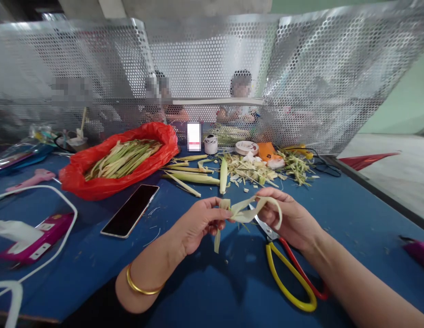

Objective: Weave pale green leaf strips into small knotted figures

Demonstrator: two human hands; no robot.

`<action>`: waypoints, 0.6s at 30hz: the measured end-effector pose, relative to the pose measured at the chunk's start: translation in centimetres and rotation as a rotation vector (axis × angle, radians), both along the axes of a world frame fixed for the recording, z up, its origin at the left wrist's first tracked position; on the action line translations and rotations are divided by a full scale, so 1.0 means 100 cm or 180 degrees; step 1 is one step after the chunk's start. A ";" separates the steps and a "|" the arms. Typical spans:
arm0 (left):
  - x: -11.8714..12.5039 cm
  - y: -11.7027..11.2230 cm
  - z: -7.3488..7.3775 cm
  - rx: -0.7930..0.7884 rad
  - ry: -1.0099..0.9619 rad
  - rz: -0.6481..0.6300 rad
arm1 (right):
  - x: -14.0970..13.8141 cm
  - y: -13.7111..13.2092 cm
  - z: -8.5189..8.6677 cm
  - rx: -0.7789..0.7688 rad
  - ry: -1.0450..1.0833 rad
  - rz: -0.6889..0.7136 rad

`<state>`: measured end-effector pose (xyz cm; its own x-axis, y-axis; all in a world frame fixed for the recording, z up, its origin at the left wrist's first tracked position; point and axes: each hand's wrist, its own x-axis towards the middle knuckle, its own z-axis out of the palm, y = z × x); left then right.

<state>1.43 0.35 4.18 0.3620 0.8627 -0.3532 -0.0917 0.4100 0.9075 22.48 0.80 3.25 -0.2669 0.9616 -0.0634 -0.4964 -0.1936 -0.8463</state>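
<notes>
A pale green leaf strip is stretched in loops between my two hands above the blue table. My left hand pinches its folded, knot-like end, and a short tail hangs below the fingers. Thumb and fingers of my right hand are closed on the looped part, and one curl bends round outside the fingertips. Under and beside my right hand lie scissors with one yellow and one red handle, their blades partly hidden by the strip and hand.
A red plastic bag of long leaves stands left. Near it lie a phone and a purple power strip with a white cable. Leaf scraps, a tape roll and a perforated metal screen are behind.
</notes>
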 end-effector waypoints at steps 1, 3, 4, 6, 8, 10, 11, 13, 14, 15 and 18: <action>0.001 -0.001 0.000 0.0017 0.0027 -0.0011 | -0.001 0.000 -0.001 0.0048 -0.0028 -0.0070; 0.002 -0.002 0.001 0.0115 0.0115 -0.0022 | -0.001 0.000 -0.003 0.0125 -0.0130 -0.0240; 0.002 -0.002 0.001 0.0194 0.0184 -0.0021 | -0.001 0.000 -0.004 0.0165 -0.0183 -0.0339; 0.003 -0.002 0.001 0.0367 0.0363 -0.0002 | -0.001 0.000 -0.004 0.0242 -0.0275 -0.0507; 0.004 -0.003 0.001 0.0501 0.0551 0.0039 | -0.002 0.000 -0.003 0.0292 -0.0314 -0.0627; 0.004 -0.003 0.000 0.0575 0.0676 0.0079 | -0.003 -0.001 -0.002 0.0274 -0.0273 -0.0690; 0.004 -0.003 0.000 0.0592 0.0708 0.0095 | -0.005 -0.001 -0.001 0.0255 -0.0203 -0.0743; 0.006 -0.004 0.000 0.0604 0.0723 0.0126 | -0.007 -0.003 0.002 0.0217 -0.0078 -0.0853; 0.007 -0.004 0.000 0.0598 0.0711 0.0136 | -0.008 -0.004 0.002 0.0223 -0.0084 -0.0879; 0.008 -0.005 0.000 0.0587 0.0695 0.0134 | -0.009 -0.004 0.003 0.0261 -0.0158 -0.0888; 0.011 -0.008 -0.001 0.0541 0.0638 0.0101 | -0.009 -0.007 0.002 0.0522 -0.0766 -0.0833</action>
